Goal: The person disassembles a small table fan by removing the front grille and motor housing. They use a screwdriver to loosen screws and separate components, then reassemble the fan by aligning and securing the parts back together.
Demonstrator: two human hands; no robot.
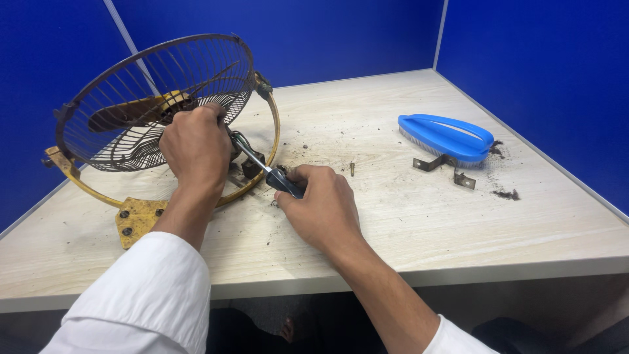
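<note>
Left hand [195,145] clasps the back of an old wire fan cage [154,98] tilted on its yellow stand [139,215]. Right hand [322,204] wraps a dark-handled screwdriver [272,174], tip at the fan's rear. Blue brush [445,136], two metal brackets [445,168], loose screw [352,169] lie on the dusty surface [419,223].

Pale wooden table [458,229], old fan [154,105], blue brush [445,136], metal brackets [445,167], screw [352,169], dirt specks

screwdriver [275,176] tip hidden behind left hand [196,147], fan motor [244,157] mostly covered
</note>
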